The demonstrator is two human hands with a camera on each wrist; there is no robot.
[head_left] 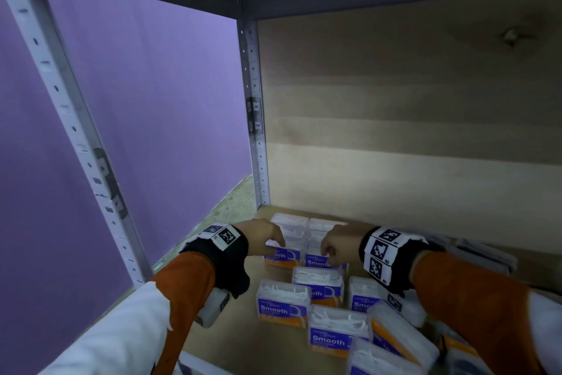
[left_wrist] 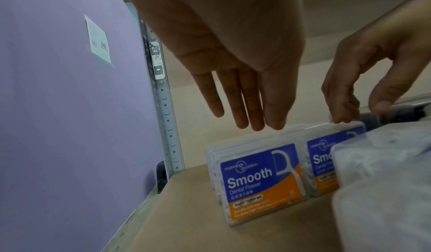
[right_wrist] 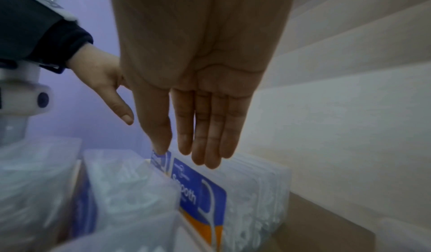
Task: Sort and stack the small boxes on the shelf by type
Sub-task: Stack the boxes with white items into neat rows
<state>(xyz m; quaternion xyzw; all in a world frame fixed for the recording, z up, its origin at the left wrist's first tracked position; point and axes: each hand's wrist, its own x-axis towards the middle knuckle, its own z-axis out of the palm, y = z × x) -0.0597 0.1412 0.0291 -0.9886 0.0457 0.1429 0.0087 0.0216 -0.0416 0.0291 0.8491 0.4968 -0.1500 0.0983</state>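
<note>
Two rows of clear "Smooth" dental flosser boxes stand on edge at the back of the shelf, the left row (head_left: pixel 287 230) beside the right row (head_left: pixel 319 230). My left hand (head_left: pixel 275 245) hovers just over the left row's front box (left_wrist: pixel 261 182), fingers straight and holding nothing. My right hand (head_left: pixel 327 254) reaches down onto the right row's front box (right_wrist: pixel 200 191). Its fingers (right_wrist: pixel 207 156) lie nearly straight over the box top and the thumb tip touches the front edge. Several more of these boxes, such as the nearest box (head_left: pixel 317 283), lie loose in front.
Loose flosser boxes (head_left: pixel 337 333) crowd the front right of the wooden shelf board (head_left: pixel 243 344). Dark flat boxes (head_left: pixel 483 256) sit at the back right. A metal post (head_left: pixel 258 146) stands at the back left corner, with a purple wall behind and a wooden back panel.
</note>
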